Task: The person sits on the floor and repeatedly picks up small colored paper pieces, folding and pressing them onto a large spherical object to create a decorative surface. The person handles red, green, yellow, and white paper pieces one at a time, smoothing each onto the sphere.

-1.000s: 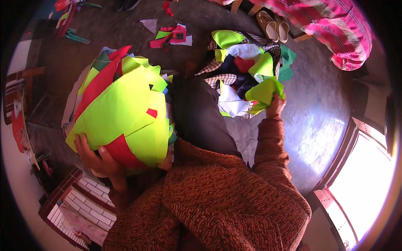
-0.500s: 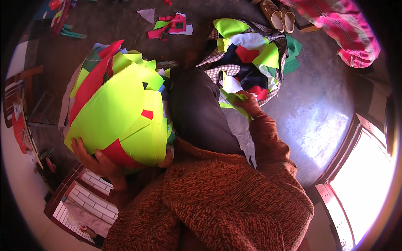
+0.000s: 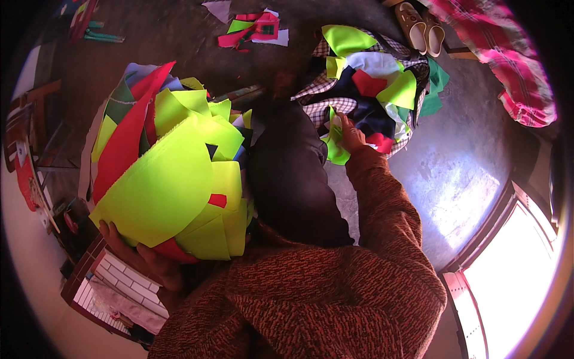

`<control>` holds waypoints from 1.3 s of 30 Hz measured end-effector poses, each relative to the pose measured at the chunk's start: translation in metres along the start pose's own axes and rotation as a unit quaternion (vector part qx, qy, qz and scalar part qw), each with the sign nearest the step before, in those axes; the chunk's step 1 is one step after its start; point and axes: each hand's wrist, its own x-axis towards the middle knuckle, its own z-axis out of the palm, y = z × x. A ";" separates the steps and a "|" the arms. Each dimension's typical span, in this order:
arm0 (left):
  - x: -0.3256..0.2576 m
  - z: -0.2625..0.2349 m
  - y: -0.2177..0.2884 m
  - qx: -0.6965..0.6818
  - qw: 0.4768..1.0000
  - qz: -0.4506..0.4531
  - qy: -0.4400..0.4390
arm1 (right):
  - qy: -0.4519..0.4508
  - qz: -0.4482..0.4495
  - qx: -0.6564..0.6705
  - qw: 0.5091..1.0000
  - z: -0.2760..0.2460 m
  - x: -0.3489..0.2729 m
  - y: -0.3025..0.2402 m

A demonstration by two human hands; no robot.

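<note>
A thick bundle of fabric pieces [image 3: 161, 185], mostly yellow-green with red, green and blue among them, leans over my lap at the left. My left hand [image 3: 140, 257] grips its lower edge, the fingers partly hidden beneath it. To the right of my knee, a checked cloth [image 3: 323, 112] lies spread on the floor under a heap of coloured scraps [image 3: 373, 113]. My right hand [image 3: 353, 134] is at the heap's near left edge, its fingers on a yellow-green fabric scrap [image 3: 336, 149]; the fingertips are partly hidden against the pile.
Several red, green and white scraps [image 3: 254, 30] lie on the dark floor ahead. Tan shoes [image 3: 421, 30] stand at the far right beside a hanging pink plaid cloth [image 3: 508, 60]. A bright doorway [image 3: 514, 269] is at the right, and a white-brick panel [image 3: 128, 278] at the lower left.
My right hand has moved forward and left into the heap's edge, and the white piece by it no longer shows. The left-hand bundle sits slightly lower in view. The whole view has shifted a little.
</note>
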 end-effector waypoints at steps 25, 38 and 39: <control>-0.017 0.012 -0.027 0.067 0.989 -0.043 0.121 | 0.345 -0.082 0.186 0.916 -0.117 -0.076 0.039; -0.020 0.013 -0.027 0.095 0.977 -0.014 0.192 | 0.169 -0.240 0.725 0.623 -0.210 -0.205 -0.113; -0.020 0.014 -0.025 0.094 0.976 -0.018 0.197 | 0.116 -0.261 0.757 0.588 -0.208 -0.211 -0.125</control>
